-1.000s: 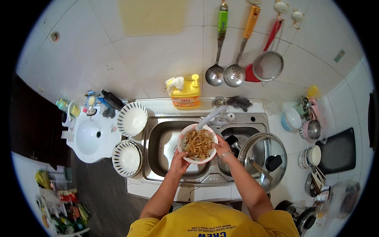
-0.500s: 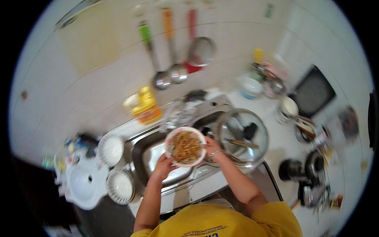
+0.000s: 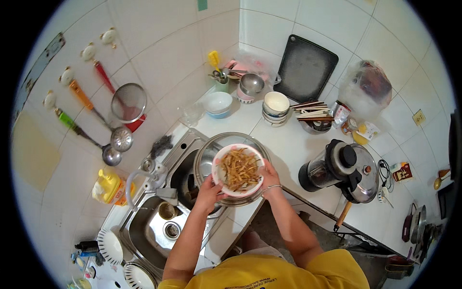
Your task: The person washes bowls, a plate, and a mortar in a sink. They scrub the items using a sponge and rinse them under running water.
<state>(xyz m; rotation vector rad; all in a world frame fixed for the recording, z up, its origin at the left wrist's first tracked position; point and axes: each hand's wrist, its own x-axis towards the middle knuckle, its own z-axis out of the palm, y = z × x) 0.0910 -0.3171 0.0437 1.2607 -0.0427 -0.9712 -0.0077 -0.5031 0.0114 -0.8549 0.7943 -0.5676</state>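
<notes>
A pink-and-white bowl [image 3: 218, 164] holding brown shredded food [image 3: 240, 167] is between my two hands. My left hand [image 3: 209, 193] grips its lower left side, and my right hand [image 3: 270, 179], with a bracelet at the wrist, holds the right side. Below the bowl is a wide round metal-rimmed vessel or glass lid [image 3: 202, 153], mostly hidden by the bowl; it overlaps the right part of the steel sink [image 3: 139, 233]. A faucet [image 3: 153, 179] stands at the sink's back edge.
Stacked bowls [image 3: 276, 103], a chopstick holder [image 3: 316, 126] and a black board [image 3: 308, 67] stand at the back. To the right are a black-and-steel appliance [image 3: 325, 168] and a lidded pan [image 3: 368, 173]. Ladles [image 3: 111, 156] hang left, above a yellow jug [image 3: 110, 187].
My view has turned to the right. The bowl, still in both hands, has shifted from over the sink basin to over the round metal-rimmed piece.
</notes>
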